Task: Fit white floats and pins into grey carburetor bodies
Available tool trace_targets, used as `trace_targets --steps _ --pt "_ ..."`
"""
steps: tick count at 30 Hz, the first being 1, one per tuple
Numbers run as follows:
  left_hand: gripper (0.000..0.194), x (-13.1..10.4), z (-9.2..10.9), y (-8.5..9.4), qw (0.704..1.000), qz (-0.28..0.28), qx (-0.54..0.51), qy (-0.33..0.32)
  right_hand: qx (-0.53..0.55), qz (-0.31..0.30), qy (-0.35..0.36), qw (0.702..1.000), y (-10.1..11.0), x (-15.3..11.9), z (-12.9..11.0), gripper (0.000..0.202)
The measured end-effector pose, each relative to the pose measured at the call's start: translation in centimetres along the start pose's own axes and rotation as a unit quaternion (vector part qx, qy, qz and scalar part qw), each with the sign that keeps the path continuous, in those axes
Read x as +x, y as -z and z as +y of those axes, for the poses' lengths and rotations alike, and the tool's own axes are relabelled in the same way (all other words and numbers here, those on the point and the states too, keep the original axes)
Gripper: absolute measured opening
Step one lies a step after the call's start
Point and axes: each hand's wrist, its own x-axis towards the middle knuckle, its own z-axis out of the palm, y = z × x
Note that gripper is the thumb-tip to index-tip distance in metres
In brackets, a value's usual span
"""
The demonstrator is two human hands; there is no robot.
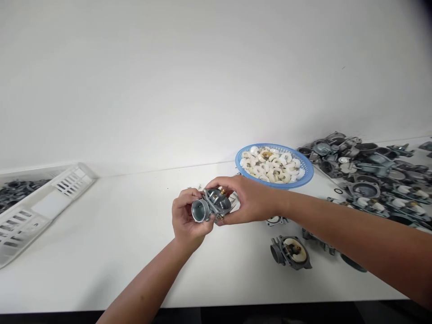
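A grey metal carburetor body is held above the white table between both of my hands. My left hand wraps around its round intake end, thumb underneath. My right hand grips the opposite side, with fingers over the top and thumb below. The open bowl side faces up and shows brass parts inside; no white float is visible in it. Part of the body is hidden behind my fingers. Another carburetor body with a white float in it lies on the table to the right, below my right forearm.
A blue basket full of white floats stands by the wall. Many carburetor parts are heaped at the right, with a black ring near them. At the left, a white plastic crate holds dark parts.
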Motion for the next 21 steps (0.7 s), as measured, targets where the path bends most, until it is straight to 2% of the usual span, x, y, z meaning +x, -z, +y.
trace_targets --steps 4,6,8,11,14,18,21 --pt "0.039 -1.8 -0.3 1.1 0.998 -0.007 0.044 0.048 -0.069 -0.005 -0.035 0.997 -0.2 0.4 -0.1 0.058" --pt "0.04 -2.7 -0.7 2.0 0.996 -0.029 0.063 0.053 -0.111 -0.015 -0.063 0.992 -0.9 0.6 0.4 0.056" --pt "0.044 -3.4 -1.2 3.1 0.991 -0.078 0.09 0.06 -0.16 -0.027 -0.084 0.983 -2.0 0.8 1.1 0.056" --pt "0.053 -3.8 -1.8 5.0 0.966 -0.196 0.139 0.092 -0.256 -0.048 -0.098 0.961 -4.2 1.4 2.4 0.054" --pt "0.056 -3.9 -2.0 6.6 0.942 -0.277 0.168 0.092 -0.333 -0.081 -0.09 0.935 -5.9 2.1 3.2 0.045" --pt "0.047 -4.9 -1.7 7.9 0.93 -0.295 0.184 0.119 -0.372 -0.119 -0.066 0.918 -7.1 2.9 4.0 0.037" --pt "0.043 -5.9 -1.3 8.2 0.921 -0.317 0.18 0.14 -0.386 -0.158 -0.022 0.909 -7.5 3.5 4.8 0.038"
